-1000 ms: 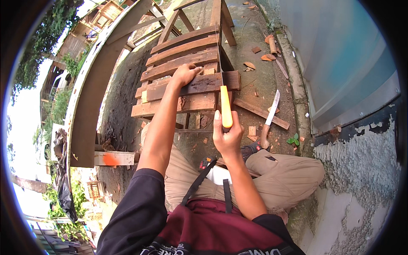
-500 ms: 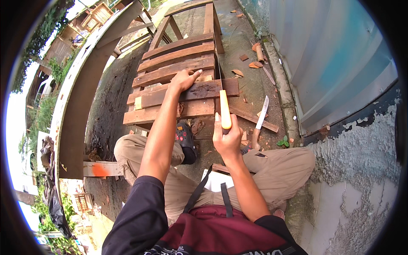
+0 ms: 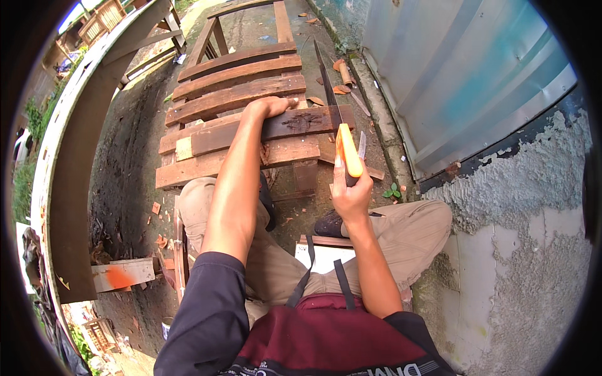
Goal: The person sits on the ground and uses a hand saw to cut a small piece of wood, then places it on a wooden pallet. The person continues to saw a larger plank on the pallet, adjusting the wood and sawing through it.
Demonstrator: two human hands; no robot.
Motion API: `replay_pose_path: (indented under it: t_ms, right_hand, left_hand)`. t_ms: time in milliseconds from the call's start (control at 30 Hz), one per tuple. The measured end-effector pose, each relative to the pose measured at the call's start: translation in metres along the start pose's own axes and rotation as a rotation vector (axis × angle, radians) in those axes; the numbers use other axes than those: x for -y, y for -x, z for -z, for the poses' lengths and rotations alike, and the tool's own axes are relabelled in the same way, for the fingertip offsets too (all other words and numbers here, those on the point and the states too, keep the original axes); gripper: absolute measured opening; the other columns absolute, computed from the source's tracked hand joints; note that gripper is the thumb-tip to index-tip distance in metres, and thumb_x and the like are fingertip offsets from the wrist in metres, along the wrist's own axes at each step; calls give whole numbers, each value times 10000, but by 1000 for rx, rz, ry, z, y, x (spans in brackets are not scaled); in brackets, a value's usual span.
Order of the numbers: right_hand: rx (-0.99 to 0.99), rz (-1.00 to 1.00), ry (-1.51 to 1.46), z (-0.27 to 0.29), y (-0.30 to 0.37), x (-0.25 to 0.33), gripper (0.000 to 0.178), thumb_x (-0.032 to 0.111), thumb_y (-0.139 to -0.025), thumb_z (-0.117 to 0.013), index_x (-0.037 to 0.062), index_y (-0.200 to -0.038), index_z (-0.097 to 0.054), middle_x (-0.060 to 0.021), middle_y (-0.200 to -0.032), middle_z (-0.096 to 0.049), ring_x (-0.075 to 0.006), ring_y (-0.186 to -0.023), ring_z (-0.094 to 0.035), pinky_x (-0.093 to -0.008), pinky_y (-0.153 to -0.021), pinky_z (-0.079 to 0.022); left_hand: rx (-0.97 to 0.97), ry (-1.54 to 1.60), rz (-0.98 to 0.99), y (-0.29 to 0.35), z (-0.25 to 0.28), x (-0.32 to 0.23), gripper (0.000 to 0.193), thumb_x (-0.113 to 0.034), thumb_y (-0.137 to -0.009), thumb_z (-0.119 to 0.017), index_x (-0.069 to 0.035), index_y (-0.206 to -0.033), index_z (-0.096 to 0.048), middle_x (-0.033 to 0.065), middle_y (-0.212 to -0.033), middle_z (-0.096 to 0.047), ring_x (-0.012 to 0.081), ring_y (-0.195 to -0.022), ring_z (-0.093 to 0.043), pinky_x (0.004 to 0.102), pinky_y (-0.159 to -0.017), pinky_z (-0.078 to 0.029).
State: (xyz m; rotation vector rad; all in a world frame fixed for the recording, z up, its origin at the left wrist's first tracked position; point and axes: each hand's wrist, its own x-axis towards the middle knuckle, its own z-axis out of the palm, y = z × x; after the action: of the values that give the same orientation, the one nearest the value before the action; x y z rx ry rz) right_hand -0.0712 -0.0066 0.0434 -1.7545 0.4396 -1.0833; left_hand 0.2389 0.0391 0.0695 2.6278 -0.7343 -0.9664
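My right hand (image 3: 351,195) is closed around the yellow-orange handle of a handsaw (image 3: 348,153). The saw's long dark blade (image 3: 325,72) points away from me and crosses the right end of a dark wooden board (image 3: 276,127). That board lies across a slatted wooden frame (image 3: 235,81). My left hand (image 3: 271,108) rests flat on the board's far edge, left of the saw, with its fingers stretched to the right. Just behind the saw handle shows a bit of knife blade (image 3: 362,144); my right hand hides the rest.
A concrete curb (image 3: 382,119) and a metal sheet wall (image 3: 451,81) run along the right. Wood offcuts and dry leaves (image 3: 315,100) litter the ground. At left stands a large wooden structure (image 3: 81,163) above a paint-marked plank (image 3: 125,274). A small green plant (image 3: 393,191) grows by the curb.
The whole view has shifted, with the frame further left. The saw blade, nearly edge-on before, now shows more of its side and length. My left hand stays on the board.
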Motion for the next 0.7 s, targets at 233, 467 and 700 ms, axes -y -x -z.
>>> replay_pose_path:
  t_ms: [233,467,700]
  right_hand:
    - [107,-169,-12,81,139,16,156,76,-964,-662,-21,-881,-572,-86,-640,-574,-155,-544,-586,-318,-504,-444]
    - [71,-115,-62,35,83,28,138,86,-968,-658,-47,-961,-624,-120,-701,-608,-169,-606,-592,-321,-569,-473]
    - [32,-49,-1,-8,-8,-3,200,148,-996,-629,-51,-989,-653,-126,-671,-600,-184,-619,-587,-348,-584,-467]
  left_hand:
    - [-14,-60,47,5,1,-3,836,-765,-942,-362,-163,-1503,-505,145,-1603,-403,343,-1497,-352,499,-1206,-283]
    - [-93,6,43,3,-3,14,756,-656,-968,-435,-103,-1474,-532,165,-1577,-439,342,-1479,-385,471,-1208,-285]
    - [-104,-12,5,18,0,-7,780,-687,-939,-475,-125,-1476,-540,164,-1574,-445,338,-1479,-385,479,-1204,-288]
